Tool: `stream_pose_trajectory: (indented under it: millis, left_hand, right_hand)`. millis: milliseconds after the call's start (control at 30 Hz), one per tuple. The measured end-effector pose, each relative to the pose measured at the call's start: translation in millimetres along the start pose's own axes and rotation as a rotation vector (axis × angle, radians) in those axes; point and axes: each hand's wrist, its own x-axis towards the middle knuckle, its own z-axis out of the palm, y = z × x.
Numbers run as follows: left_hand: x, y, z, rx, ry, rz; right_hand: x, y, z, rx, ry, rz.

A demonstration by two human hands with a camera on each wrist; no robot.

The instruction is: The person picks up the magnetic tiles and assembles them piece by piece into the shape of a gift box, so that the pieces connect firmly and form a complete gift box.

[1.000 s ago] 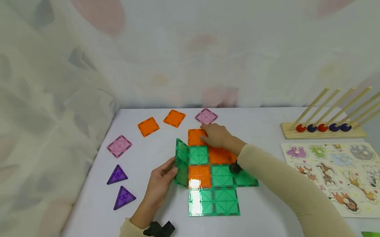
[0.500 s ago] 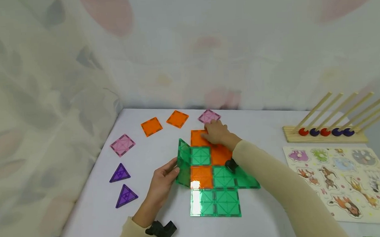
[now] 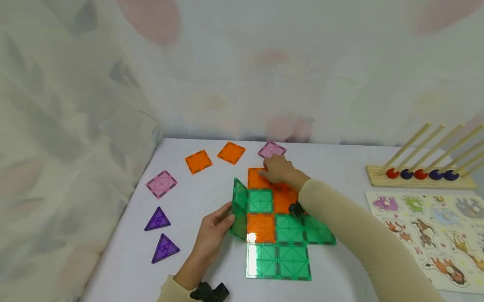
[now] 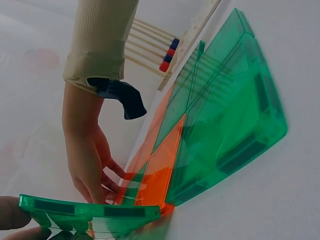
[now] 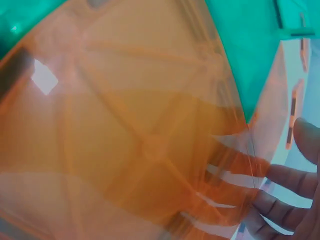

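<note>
In the head view my left hand pinches an upright green magnetic tile between thumb and fingers, along the left side of the flat tile layout. The left wrist view shows fingertips at the edge of that green tile. My right hand reaches over the far orange tiles, fingers spaced apart. In the right wrist view its fingertips meet the edge of a large orange tile, with the thumb held away. Green tiles and another orange tile lie joined nearer me.
Loose around the layout lie orange tiles, pink tiles and purple triangles. At the right stand a wooden peg rack with red and blue beads and an animal puzzle board. A fabric backdrop closes the far side.
The head view has shifted, so everything sits slightly farther right and lower. The left hand keeps its hold on the upright green tile; the right hand stays over the far orange tiles.
</note>
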Motion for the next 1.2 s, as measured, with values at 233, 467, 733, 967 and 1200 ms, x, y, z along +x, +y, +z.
stream_pose_trajectory:
  millis: [233, 467, 733, 967, 1200]
  left_hand:
    - [-1.9, -1.2, 1.9, -0.005, -0.008, 0.023]
    - [-5.3, -4.1, 6.2, 0.001, -0.045, 0.013]
    - [-7.4, -1.8, 8.0, 0.005, -0.032, 0.026]
    - [-6.6, -4.1, 10.7, 0.05, -0.028, 0.041]
    - [-7.0, -6.1, 14.2, 0.112, -0.007, 0.016]
  right_hand:
    - [1.0, 2, 8, -0.017, 0.045, -0.016]
    - [-0.2, 7, 9, 0.024, 0.037, -0.042]
    - [-1.5, 2, 1, 0.115, 0.075, -0.071]
    - [-13.3, -3, -7, 0.108, 0.145, -0.1]
    - [-38.4, -15, -13, 0.107, 0.241, -0.215]
